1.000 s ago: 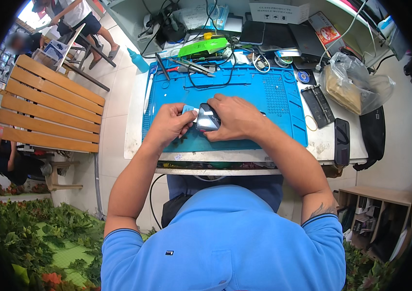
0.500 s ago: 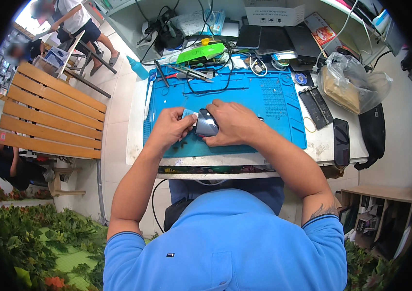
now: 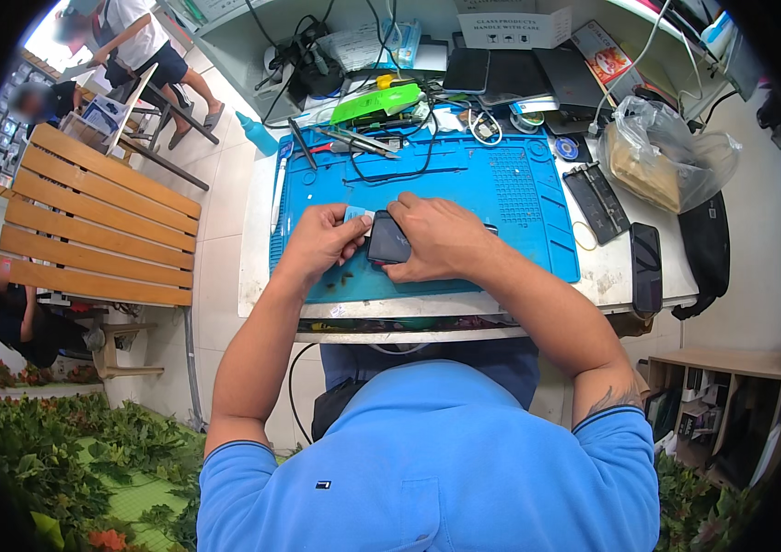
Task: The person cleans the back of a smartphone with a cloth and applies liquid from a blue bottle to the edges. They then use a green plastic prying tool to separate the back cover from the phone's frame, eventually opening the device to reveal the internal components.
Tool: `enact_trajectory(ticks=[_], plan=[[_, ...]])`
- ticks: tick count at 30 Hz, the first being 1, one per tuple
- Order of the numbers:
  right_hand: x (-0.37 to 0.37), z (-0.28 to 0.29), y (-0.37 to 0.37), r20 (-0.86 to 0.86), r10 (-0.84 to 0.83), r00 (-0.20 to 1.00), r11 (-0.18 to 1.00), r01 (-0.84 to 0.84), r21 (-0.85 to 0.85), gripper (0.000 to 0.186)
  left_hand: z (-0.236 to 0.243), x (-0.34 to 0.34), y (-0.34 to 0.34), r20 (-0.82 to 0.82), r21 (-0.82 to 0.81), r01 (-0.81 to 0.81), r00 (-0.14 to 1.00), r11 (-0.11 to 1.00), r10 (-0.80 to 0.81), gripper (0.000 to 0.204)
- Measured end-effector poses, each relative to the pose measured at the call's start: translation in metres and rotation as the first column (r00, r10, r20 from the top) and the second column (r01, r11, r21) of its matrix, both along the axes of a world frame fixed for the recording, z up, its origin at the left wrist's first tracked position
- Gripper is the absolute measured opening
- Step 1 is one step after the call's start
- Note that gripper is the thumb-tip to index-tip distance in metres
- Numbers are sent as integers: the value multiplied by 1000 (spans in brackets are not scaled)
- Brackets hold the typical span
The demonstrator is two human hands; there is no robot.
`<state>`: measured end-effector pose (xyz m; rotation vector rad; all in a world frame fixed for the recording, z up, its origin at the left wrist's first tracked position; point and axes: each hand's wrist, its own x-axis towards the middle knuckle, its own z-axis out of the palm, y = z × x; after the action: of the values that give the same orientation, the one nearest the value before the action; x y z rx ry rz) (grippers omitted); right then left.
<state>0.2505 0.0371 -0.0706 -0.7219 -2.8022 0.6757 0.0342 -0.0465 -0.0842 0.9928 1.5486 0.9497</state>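
Observation:
Pinched between the thumb and fingers of my left hand (image 3: 322, 241) is a thin light-blue card (image 3: 355, 215), its end against the left edge of a dark smartphone (image 3: 387, 241). My right hand (image 3: 441, 237) grips the phone from the right, fingers curled over its far edge and thumb at the near edge, covering much of it. Both hands work low over the blue silicone repair mat (image 3: 535, 253). Whether the card is inserted into the phone's edge, I cannot tell.
Tweezers and tools (image 3: 367, 147), cables and a green packet (image 3: 374, 103) crowd the mat's back. A black fixture (image 3: 595, 204), plastic bag (image 3: 648, 166) and second phone (image 3: 645, 267) lie right. A blue bottle (image 3: 257, 135) stands back left. Other people (image 3: 128, 41) are beside a slatted wooden bench (image 3: 100, 212).
My hands keep their grips and have barely moved. The phone's glossy face shows less glare now, as if slightly tilted. The camera view has shifted slightly.

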Motion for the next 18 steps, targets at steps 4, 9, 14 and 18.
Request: enact_trajectory(ticks=[4, 9, 14, 18], plan=[[0, -3, 0, -5, 0, 1000, 1000, 0, 10, 67, 3, -1, 1, -12, -25, 13, 1000, 1000, -13, 29], [0, -3, -1, -9, 4, 1000, 1000, -4, 13, 67, -1, -4, 6, -9, -19, 13, 1000, 1000, -14, 30], [0, 0, -2, -6, 2, 1000, 1000, -2, 0, 67, -1, -4, 7, -1, -24, 8, 1000, 1000, -8, 29], [0, -4, -1, -18, 7, 1000, 1000, -6, 19, 65, -4, -5, 10, -1, -16, 6, 1000, 1000, -6, 29]])
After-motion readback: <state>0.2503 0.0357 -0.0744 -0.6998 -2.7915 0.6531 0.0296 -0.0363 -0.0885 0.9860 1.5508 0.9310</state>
